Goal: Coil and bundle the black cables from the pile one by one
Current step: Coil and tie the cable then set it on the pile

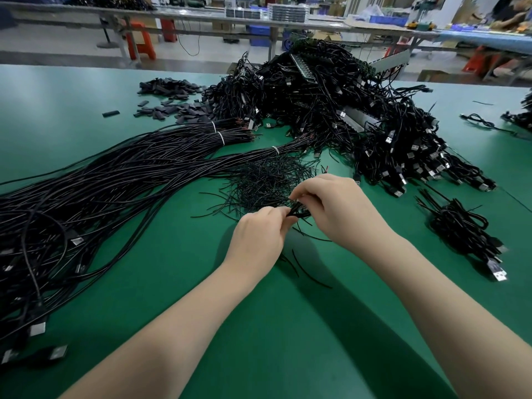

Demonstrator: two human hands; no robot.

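**Both hands pinching a small black cable bundle over green worktop**

Head view: left hand (259, 234) and right hand (334, 208) meet at centre, just above the green worktop (273, 326). Between them a small black cable bundle (299, 213), fingers of both hands curled and pinched on it; left hand grips the near-left end, right hand holds it from above and right. Loose thin ends stick out below the bundle toward the camera.

Just behind the hands: a scatter of short thin black ties (267, 180) lying flat on the worktop, touching the bundle area. A few stray ties (305, 269) lie between the forearms.

Left side: long straight cables (115, 191) in a wide sheaf, running from the near-left edge up to centre, banded with white ties (220, 137) near their far ends. USB plugs visible at the near-left ends.

Back centre to right: the big pile (345, 119) of tangled black cables with USB plugs, grey strips half buried in it. Far left of the pile, a heap of small flat dark pieces (172, 96).

Right: a finished coiled bundle (463, 231) lying alone on the worktop, plug at its near end, well apart from the hands.

Containers: blue bins (385, 20) on the background benches, contents too blurred to tell.
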